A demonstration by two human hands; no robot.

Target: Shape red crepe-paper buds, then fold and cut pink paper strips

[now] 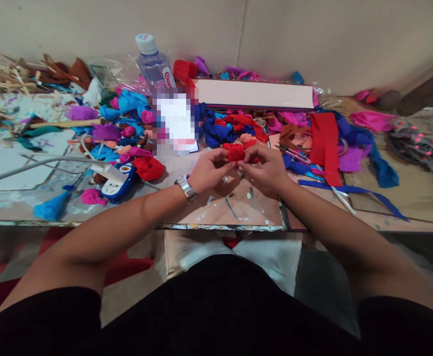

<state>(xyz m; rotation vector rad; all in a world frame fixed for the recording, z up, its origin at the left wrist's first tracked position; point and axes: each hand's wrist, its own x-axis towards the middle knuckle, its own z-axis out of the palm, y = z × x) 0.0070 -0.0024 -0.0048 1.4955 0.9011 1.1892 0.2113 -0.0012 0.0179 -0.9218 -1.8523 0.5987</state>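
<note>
pinching a crumpled red piece (235,153) in left hand (208,170) and right hand (267,168), above the table (187,212), between a red bundle (149,168) and pink-handled scissors (298,155).

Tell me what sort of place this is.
Probably a craft workbench: coloured scraps and thin sticks are heaped on the table, and the left fingers and right fingers hold a red piece.
</note>
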